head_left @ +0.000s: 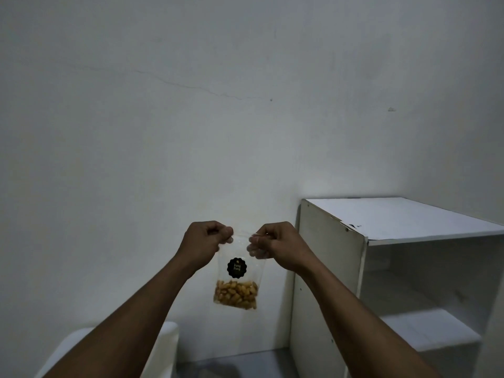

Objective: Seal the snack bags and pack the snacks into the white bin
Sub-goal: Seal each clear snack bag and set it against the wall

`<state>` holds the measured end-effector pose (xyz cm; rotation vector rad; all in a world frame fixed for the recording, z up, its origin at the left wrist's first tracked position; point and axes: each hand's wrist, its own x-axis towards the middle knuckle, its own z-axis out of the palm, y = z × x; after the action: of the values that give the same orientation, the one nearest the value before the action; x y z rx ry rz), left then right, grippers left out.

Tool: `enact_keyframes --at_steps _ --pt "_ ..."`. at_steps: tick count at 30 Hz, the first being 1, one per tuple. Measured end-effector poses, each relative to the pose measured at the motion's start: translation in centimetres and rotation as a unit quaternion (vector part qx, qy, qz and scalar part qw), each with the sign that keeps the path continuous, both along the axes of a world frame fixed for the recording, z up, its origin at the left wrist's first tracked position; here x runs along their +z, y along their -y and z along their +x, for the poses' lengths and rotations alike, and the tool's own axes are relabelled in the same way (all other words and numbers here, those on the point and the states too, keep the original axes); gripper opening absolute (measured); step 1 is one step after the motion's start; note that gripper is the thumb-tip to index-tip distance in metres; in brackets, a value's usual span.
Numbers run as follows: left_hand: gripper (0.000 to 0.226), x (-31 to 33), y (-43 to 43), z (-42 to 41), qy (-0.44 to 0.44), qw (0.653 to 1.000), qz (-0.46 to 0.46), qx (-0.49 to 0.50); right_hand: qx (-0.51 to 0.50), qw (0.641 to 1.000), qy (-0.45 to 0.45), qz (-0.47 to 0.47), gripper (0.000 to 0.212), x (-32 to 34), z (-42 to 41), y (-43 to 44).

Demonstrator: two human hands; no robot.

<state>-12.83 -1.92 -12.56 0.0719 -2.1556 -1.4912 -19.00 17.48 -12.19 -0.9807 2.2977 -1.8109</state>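
A clear plastic snack bag [236, 279] hangs upright in the air in front of the wall. It carries a round black label, and golden-brown snacks fill its bottom third. My left hand [203, 245] pinches the bag's top left corner between thumb and fingers. My right hand [275, 245] pinches the top right corner the same way. The bag's top edge runs between the two hands. Part of a white bin [161, 347] shows at the bottom left, mostly hidden behind my left forearm.
A white open shelf unit [395, 268] stands to the right against the wall, its side panel close to my right forearm. A plain grey-white wall [218, 105] fills the background. A strip of grey floor [234, 364] shows below the bag.
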Motion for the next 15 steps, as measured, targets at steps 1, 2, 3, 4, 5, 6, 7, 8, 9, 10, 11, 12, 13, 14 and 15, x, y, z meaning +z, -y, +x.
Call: enact_keyframes --at_steps 1,2,3,4,5,6,7,8,9,10,11,12,13,14,15 --pt "0.013 0.0 0.0 -0.1 0.003 1.000 -0.007 0.005 -0.002 1.000 0.001 -0.004 0.018 0.0 0.0 0.0" --pt "0.013 0.0 -0.1 -0.1 0.005 1.000 -0.016 0.012 -0.003 1.000 0.001 -0.006 0.018 0.0 0.0 0.0" --pt "0.013 0.0 -0.2 -0.1 0.007 0.999 -0.027 0.023 -0.007 1.000 -0.003 -0.004 0.017 0.0 0.0 0.1" --pt "0.014 0.0 -0.4 -0.3 0.006 0.998 -0.041 0.041 -0.014 1.000 -0.011 0.000 0.017 0.0 -0.1 0.2" --pt "0.013 0.1 -0.6 -0.3 0.003 0.996 -0.059 0.066 -0.025 0.999 -0.021 0.005 0.016 -0.2 -0.1 0.4" --pt "0.011 0.2 -0.9 -0.4 -0.003 0.992 -0.075 0.097 -0.040 0.999 -0.032 0.012 0.016 -0.3 -0.2 0.7" --pt "0.008 0.3 -1.2 -0.5 -0.007 0.989 -0.082 0.124 -0.056 0.997 -0.048 0.026 0.017 -0.5 -0.3 0.9" --pt "0.012 0.5 -1.5 -0.5 -0.005 0.986 -0.081 0.144 -0.074 0.994 -0.069 0.045 0.017 -0.7 -0.2 1.2" --pt "0.019 0.6 -1.7 -0.6 0.008 0.985 -0.074 0.157 -0.092 0.990 -0.090 0.065 0.019 -0.9 -0.2 1.4" --pt "0.025 0.6 -1.9 -0.7 0.024 0.983 -0.069 0.170 -0.110 0.984 -0.111 0.082 0.021 -1.1 -0.1 1.5" --pt "0.029 0.5 -2.0 -0.8 0.040 0.980 -0.062 0.185 -0.129 0.979 -0.130 0.095 0.023 -1.2 0.0 1.5" --pt "0.030 0.5 -2.0 -0.8 0.052 0.980 -0.047 0.189 -0.144 0.973 -0.147 0.102 0.024 -1.4 0.1 1.5" --pt "0.030 0.5 -2.0 -0.9 0.061 0.983 -0.007 0.174 -0.152 0.969 -0.163 0.109 0.025 -1.5 0.3 1.5" --pt "0.033 0.6 -2.1 -0.7 0.072 0.986 0.054 0.139 -0.152 0.965 -0.177 0.117 0.025 -1.5 0.4 1.5" --pt "0.037 0.8 -2.2 -0.6 0.088 0.985 0.112 0.100 -0.149 0.962 -0.190 0.129 0.025 -1.6 0.6 1.6"
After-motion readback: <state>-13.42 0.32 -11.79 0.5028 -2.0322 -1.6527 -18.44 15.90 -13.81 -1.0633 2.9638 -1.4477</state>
